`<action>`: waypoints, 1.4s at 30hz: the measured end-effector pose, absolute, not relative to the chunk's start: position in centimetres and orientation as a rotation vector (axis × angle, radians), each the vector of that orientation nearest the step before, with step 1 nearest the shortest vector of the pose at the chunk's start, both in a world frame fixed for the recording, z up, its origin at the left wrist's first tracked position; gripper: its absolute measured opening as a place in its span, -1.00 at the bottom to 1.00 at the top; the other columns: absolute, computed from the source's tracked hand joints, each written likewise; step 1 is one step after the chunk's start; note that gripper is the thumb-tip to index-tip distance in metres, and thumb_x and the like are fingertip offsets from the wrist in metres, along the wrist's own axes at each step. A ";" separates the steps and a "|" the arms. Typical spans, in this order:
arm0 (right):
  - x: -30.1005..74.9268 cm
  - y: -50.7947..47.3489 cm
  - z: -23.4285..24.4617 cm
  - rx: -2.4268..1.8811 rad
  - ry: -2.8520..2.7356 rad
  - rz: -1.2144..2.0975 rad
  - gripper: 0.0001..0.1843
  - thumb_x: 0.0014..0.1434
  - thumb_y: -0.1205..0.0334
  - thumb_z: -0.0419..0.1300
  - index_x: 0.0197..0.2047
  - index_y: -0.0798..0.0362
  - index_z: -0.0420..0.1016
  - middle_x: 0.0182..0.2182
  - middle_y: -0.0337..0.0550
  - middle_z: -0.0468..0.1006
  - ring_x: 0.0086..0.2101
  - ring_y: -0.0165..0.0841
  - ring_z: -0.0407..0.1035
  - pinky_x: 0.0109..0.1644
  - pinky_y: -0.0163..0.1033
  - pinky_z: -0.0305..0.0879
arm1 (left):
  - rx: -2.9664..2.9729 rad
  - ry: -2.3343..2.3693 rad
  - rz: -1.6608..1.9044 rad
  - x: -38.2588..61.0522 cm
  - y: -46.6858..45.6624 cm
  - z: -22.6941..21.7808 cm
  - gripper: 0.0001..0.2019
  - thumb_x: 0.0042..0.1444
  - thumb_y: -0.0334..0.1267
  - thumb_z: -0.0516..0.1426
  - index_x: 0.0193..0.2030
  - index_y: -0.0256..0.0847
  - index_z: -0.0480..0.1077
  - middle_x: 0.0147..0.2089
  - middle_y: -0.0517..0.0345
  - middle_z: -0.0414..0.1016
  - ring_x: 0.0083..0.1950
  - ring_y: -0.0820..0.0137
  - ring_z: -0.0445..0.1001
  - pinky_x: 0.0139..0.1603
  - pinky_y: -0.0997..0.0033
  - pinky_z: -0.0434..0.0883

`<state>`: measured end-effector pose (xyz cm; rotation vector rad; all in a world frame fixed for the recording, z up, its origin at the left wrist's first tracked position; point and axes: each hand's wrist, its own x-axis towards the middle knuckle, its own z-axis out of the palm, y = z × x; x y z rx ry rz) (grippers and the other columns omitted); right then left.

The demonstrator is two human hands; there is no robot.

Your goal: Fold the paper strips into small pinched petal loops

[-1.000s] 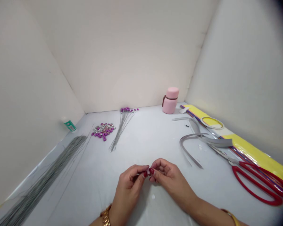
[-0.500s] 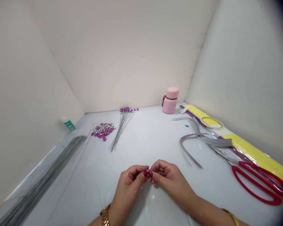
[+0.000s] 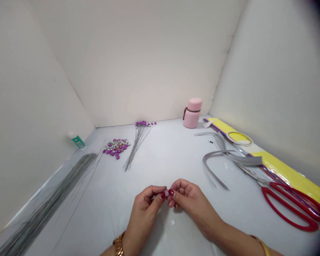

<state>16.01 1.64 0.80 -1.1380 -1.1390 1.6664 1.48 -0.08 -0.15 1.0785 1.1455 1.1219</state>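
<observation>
Easing apart since the earlier frame, our fingertips [image 3: 163, 195] are now leaving a tiny pink-and-silver bead [image 3: 166, 192] showing between them, though it is too small and blurred for us to make out its detail. We are pinching it from both sides, with our left hand [image 3: 146, 208] and right hand [image 3: 189, 200] curled nearly closed and red-painted nails almost meeting, and we are holding it up over the white worktop [image 3: 162, 156]. We are wearing a gold link bracelet [image 3: 119, 244] on the left wrist and a thin gold bangle [image 3: 260, 244] on the right. A small white paper scrap [image 3: 172, 222] is lying just below our hands. Ahead and to the left, a heap of purple and silver beads [image 3: 116, 148] is sitting beside a thin bunch of wires [image 3: 135, 154] tipped with purple beads. A long sheaf of grey wires [image 3: 50, 201] is stretching along the left wall, near a green-and-white tube [image 3: 77, 140]. A pink jar [image 3: 192, 113] is standing against the back wall. To the right, grey paper strips [image 3: 216, 163] are curling beside red-handled scissors [image 3: 288, 208], a roll of tape [image 3: 239, 138] and a yellow paper stack [image 3: 290, 177].
</observation>
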 end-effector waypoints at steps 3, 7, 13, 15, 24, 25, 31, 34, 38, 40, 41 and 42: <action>16.1 1.6 1.0 -1.163 -1.226 1.611 -0.88 0.04 0.24 0.17 -0.45 0.09 0.33 -0.60 -0.27 0.46 -0.52 -0.45 0.34 -0.44 -0.36 0.17 | 1.122 1.150 1.122 1.5 -0.1 -0.2 -0.86 0.03 -0.27 0.14 -0.30 -0.27 0.47 -0.32 0.03 0.54 -0.27 0.32 0.46 -0.22 0.38 0.35; 16.2 1.6 1.2 -1.160 -1.306 1.547 -0.86 0.02 0.20 0.19 -0.46 0.09 0.35 -0.60 -0.27 0.46 -0.51 -0.43 0.33 -0.44 -0.34 0.19 | 1.132 1.155 1.130 1.5 -0.1 0.0 -0.87 0.02 -0.27 0.16 -0.32 -0.27 0.48 -0.34 0.04 0.54 -0.27 0.32 0.45 -0.23 0.41 0.35; 16.5 2.0 0.8 -1.035 -1.262 1.625 -0.80 -0.01 0.16 0.24 -0.39 0.09 0.35 -0.58 -0.27 0.49 -0.53 -0.46 0.33 -0.46 -0.37 0.18 | 0.939 1.062 1.051 1.6 0.0 0.6 -0.88 0.01 -0.28 0.17 -0.34 -0.29 0.47 -0.38 0.06 0.53 -0.33 0.40 0.43 -0.27 0.47 0.32; 16.5 2.1 0.6 -1.005 -1.217 1.721 -0.77 -0.01 0.14 0.24 -0.37 0.09 0.33 -0.56 -0.26 0.50 -0.55 -0.47 0.32 -0.47 -0.37 0.17 | 0.860 0.991 1.037 1.5 0.1 0.7 -0.89 0.01 -0.29 0.17 -0.35 -0.29 0.47 -0.42 0.08 0.51 -0.36 0.43 0.42 -0.28 0.48 0.31; 16.2 1.9 0.3 -1.109 -1.225 1.748 -0.69 -0.06 0.03 0.25 -0.50 0.12 0.32 -0.66 -0.31 0.44 -0.63 -0.50 0.29 -0.53 -0.40 0.12 | 1.170 1.053 1.029 1.2 0.2 0.7 -0.81 0.02 -0.24 0.15 -0.27 -0.29 0.51 -0.40 0.04 0.54 -0.33 0.34 0.44 -0.26 0.40 0.33; 16.2 1.9 0.2 -1.108 -1.204 1.753 -0.68 -0.05 0.03 0.25 -0.49 0.12 0.32 -0.65 -0.31 0.44 -0.63 -0.51 0.29 -0.54 -0.41 0.11 | 1.174 1.036 1.036 1.3 0.1 0.7 -0.80 0.03 -0.24 0.13 -0.25 -0.29 0.50 -0.39 0.03 0.54 -0.32 0.33 0.44 -0.25 0.38 0.34; 16.4 1.9 0.3 -1.044 -1.173 1.787 -0.71 0.07 0.06 0.15 -0.48 0.14 0.35 -0.59 -0.25 0.47 -0.61 -0.52 0.29 -0.52 -0.41 0.09 | 0.987 1.028 1.051 1.6 0.2 0.7 -0.84 0.00 -0.27 0.17 -0.31 -0.33 0.48 -0.43 0.04 0.52 -0.37 0.37 0.43 -0.27 0.40 0.32; 16.5 1.9 0.5 -1.003 -1.255 1.761 -0.77 0.07 0.12 0.18 -0.40 0.14 0.40 -0.55 -0.25 0.47 -0.57 -0.51 0.30 -0.48 -0.40 0.13 | 0.870 1.021 1.051 1.6 0.4 0.7 -0.85 0.02 -0.29 0.16 -0.30 -0.33 0.47 -0.43 0.05 0.51 -0.37 0.41 0.42 -0.27 0.42 0.31; 16.4 1.7 0.4 -1.023 -1.291 1.695 -0.80 0.02 0.15 0.22 -0.43 0.13 0.40 -0.57 -0.27 0.46 -0.55 -0.49 0.31 -0.45 -0.37 0.17 | 0.909 1.041 1.040 1.5 0.3 0.6 -0.84 0.01 -0.29 0.17 -0.28 -0.32 0.49 -0.44 0.07 0.52 -0.38 0.41 0.42 -0.29 0.44 0.31; 16.2 1.7 0.3 -1.048 -1.257 1.702 -0.79 0.03 0.15 0.21 -0.45 0.13 0.38 -0.58 -0.27 0.46 -0.56 -0.49 0.30 -0.47 -0.38 0.15 | 1.005 1.060 1.054 1.4 0.3 0.5 -0.80 0.02 -0.27 0.16 -0.23 -0.31 0.48 -0.42 0.06 0.53 -0.35 0.39 0.43 -0.27 0.42 0.32; 16.2 1.7 0.2 -1.054 -1.236 1.714 -0.78 0.04 0.14 0.20 -0.46 0.13 0.37 -0.59 -0.27 0.46 -0.58 -0.50 0.29 -0.48 -0.38 0.14 | 1.049 1.066 1.064 1.4 0.2 0.4 -0.79 0.02 -0.26 0.16 -0.21 -0.30 0.47 -0.40 0.06 0.53 -0.33 0.37 0.43 -0.25 0.41 0.32; 16.2 1.8 0.1 -1.054 -1.220 1.730 -0.78 0.05 0.14 0.19 -0.46 0.14 0.36 -0.59 -0.27 0.45 -0.59 -0.51 0.28 -0.49 -0.39 0.13 | 1.083 1.072 1.073 1.3 0.2 0.3 -0.78 0.02 -0.26 0.16 -0.20 -0.30 0.47 -0.38 0.05 0.53 -0.32 0.36 0.43 -0.24 0.40 0.32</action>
